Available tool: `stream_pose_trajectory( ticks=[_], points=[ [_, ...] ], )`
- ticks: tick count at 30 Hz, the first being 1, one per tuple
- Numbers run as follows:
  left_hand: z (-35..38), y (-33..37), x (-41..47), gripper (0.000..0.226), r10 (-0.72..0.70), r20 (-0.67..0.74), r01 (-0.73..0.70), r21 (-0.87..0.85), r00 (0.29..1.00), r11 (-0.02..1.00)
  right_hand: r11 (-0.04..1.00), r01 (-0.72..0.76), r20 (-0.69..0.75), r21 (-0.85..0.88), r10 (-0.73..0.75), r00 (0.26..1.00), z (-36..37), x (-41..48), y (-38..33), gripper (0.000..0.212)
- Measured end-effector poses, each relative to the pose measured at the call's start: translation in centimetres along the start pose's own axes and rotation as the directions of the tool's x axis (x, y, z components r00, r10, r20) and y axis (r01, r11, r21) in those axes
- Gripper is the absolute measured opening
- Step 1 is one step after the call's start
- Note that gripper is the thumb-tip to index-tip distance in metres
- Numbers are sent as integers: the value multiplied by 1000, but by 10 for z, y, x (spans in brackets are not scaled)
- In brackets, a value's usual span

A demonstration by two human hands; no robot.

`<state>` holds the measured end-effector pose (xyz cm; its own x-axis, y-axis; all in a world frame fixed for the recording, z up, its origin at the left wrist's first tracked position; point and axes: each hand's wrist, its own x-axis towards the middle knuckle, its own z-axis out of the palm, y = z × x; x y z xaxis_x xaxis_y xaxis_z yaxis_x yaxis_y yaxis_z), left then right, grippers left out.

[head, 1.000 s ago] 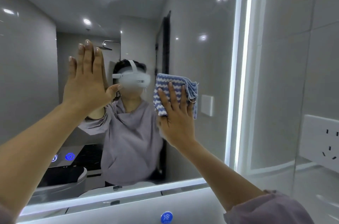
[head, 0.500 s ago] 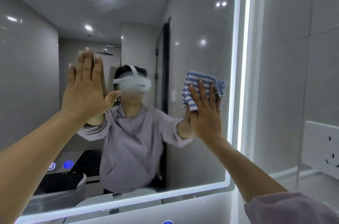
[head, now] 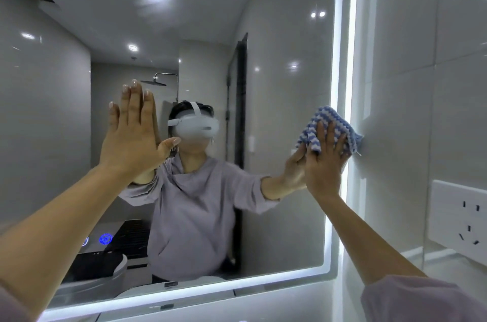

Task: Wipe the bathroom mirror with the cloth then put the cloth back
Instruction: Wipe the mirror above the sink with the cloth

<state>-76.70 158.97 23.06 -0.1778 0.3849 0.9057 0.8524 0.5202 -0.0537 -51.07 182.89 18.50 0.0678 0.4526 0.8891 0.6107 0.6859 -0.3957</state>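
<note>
While two hands lie flat against one mirror [head: 284, 79], one cloth [head: 328, 125] sits at its right edge.

Left hand [head: 131, 137]: fully open, four fingers straight and close together, pointing up, thumb out to the right; palm toward the glass, holding nothing. Two blue lit buttons [head: 105, 239] reflected low at left, one partly hidden by the left forearm. Right hand [head: 325, 166]: open, fingers straight and slightly spread, pressing the cloth to the glass, no curl round it. Cloth: blue-and-white striped, bunched, at mid-height on the mirror's right side, its right corner overlapping the lit border strip. One white socket plate [head: 458, 219] on the tiled wall, far right, well apart from the cloth.
</note>
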Motion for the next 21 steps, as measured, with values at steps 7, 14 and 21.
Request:
stream_pose_trajectory(
  ticks=[7,14,21],
  points=[
    [-1,-1,0,99,2,24,-2,-10,1000,1000,660,-383,242,647,298,923,-5,-15,-30,56],
    [-15,-6,-3,98,13,124,-16,24,992,1000,-60,-684,683,727,164,712,-50,-70,-57,25],
    [-54,15,-45,80,1,209,15,-77,978,997,-443,-834,919,328,-56,391,-100,-118,-50,50]
  ],
)
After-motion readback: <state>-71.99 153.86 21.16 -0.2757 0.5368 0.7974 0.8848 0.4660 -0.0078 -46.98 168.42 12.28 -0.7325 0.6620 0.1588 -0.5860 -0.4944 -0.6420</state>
